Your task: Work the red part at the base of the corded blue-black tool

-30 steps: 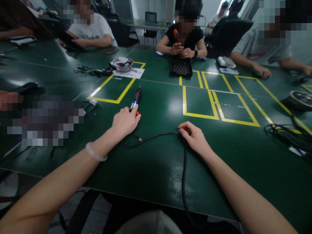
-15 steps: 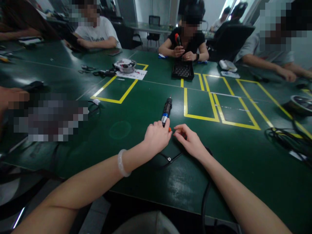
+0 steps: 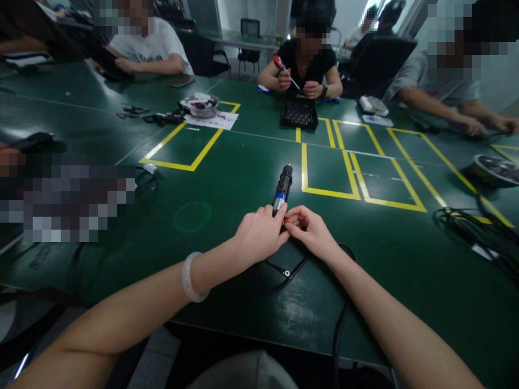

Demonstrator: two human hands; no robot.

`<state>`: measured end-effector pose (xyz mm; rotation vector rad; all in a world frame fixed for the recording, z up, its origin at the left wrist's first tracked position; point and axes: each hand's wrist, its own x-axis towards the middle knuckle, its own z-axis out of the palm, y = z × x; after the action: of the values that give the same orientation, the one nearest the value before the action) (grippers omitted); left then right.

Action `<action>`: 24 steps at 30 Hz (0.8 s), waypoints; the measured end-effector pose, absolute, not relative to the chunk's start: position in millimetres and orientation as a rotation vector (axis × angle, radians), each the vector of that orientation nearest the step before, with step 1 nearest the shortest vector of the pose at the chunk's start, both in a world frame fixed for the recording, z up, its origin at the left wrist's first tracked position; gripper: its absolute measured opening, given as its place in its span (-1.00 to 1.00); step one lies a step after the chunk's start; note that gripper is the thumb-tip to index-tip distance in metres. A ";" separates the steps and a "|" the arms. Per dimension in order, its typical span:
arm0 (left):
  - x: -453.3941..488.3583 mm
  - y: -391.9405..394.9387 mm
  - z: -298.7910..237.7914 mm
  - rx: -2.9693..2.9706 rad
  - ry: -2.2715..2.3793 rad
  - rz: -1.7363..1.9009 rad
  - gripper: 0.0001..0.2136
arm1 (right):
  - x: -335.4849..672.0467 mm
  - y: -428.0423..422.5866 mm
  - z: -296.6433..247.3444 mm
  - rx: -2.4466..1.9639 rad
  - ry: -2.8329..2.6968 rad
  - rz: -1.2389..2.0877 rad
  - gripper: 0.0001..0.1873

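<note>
On the green table [image 3: 227, 200] lies a black electric screwdriver [image 3: 284, 183] with a blue band and a silver collar, its thin bit pointing away from me. My left hand [image 3: 259, 235], with a pale bracelet on the wrist, is wrapped over the tool's rear body and hides most of it. Close against it, my right hand [image 3: 310, 231] has thumb and fingers pinched at a small orange part [image 3: 287, 221] on the screwdriver's side. A black cord [image 3: 295, 268] with a small ring terminal loops on the table just below my hands.
Yellow tape outlines [image 3: 330, 192] mark the table. Across from me a person holds a red-handled screwdriver [image 3: 279, 63] over a black tray [image 3: 299, 114]. A clear round container [image 3: 201, 106] stands left of it. Coiled black cables [image 3: 466, 227] and a round metal part [image 3: 497, 170] lie right.
My right hand has closed in from beside the screwdriver, and its fingers now pinch at the orange part. The left hand keeps its grip. The person opposite has tilted their screwdriver downward.
</note>
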<state>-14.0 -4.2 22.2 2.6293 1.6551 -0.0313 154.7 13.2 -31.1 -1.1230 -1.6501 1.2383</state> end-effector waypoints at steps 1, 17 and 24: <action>-16.8 -3.6 23.2 2.618 1.632 -0.026 -0.45 | 155.0 13.0 -30.2 -1.128 -1.648 1.237 -0.80; -34.2 -1.8 14.8 2.508 1.554 0.127 -0.44 | 162.9 10.7 -20.8 -1.192 -1.658 1.193 -0.81; -34.0 -2.3 11.4 2.515 1.560 0.140 -0.44 | 163.4 11.0 -21.3 -1.190 -1.680 1.217 -0.79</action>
<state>-34.0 -2.3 11.4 2.5148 1.5600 0.1404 163.4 11.0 -21.3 -1.1901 -1.6801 1.2175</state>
